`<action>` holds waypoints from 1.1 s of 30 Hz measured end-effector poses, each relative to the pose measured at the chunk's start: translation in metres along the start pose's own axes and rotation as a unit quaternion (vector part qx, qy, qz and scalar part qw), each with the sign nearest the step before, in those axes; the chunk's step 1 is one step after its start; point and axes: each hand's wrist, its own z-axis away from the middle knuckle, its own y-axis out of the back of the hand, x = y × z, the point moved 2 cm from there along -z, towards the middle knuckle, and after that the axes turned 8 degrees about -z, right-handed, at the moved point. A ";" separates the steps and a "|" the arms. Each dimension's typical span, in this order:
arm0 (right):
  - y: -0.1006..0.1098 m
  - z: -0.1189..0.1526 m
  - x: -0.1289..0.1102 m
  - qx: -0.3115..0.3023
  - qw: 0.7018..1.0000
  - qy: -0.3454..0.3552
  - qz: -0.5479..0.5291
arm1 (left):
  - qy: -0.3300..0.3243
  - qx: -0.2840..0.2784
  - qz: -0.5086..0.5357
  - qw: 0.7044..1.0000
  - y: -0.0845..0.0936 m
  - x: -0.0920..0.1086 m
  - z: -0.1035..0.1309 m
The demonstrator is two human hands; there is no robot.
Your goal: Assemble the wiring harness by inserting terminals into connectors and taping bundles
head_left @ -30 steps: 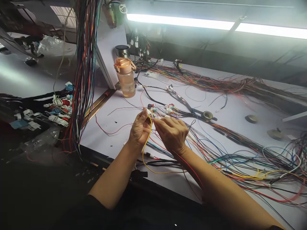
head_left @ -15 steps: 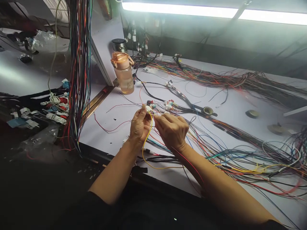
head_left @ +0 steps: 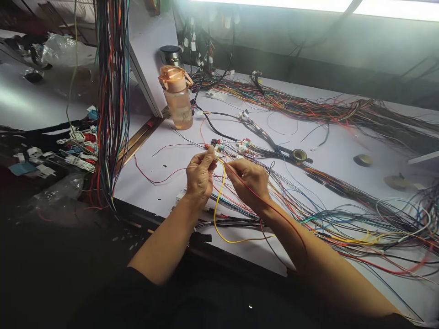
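Fingers of the left hand (head_left: 200, 177) are closed in a pinch on a small white plug (head_left: 217, 154), held above the middle of the table (head_left: 161, 164), with a black plug (head_left: 215, 142) just beyond it on the far side. From the white plug, a yellow wire (head_left: 222, 185) hangs in a loop toward the near edge. By the right hand (head_left: 252, 176), its thumb and forefinger pressed together, a red wire (head_left: 254, 192) appears to be gripped close beside the plug; its length is draped back over the wrist and forearm. The wire's tip is hidden, so whether it is seated cannot be told.

For a clean fit, the plug is probably best kept steady, with the red wire pinched near its tip so that buckling is avoided. It should be lined up straight and pressed gently, not twisted. Snagging of the yellow loop should be guarded against.
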 end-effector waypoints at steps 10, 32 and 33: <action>0.003 -0.006 -0.001 -0.121 0.940 -0.148 -0.283 | 0.021 -0.007 0.031 0.999 -0.002 0.005 0.001; 0.005 -0.003 -0.002 -0.018 0.988 -0.056 -0.142 | 0.006 -0.042 0.039 0.998 -0.001 0.001 0.000; 0.006 -0.002 -0.002 0.000 0.996 -0.014 -0.086 | 0.003 -0.044 0.037 0.998 -0.001 0.001 0.000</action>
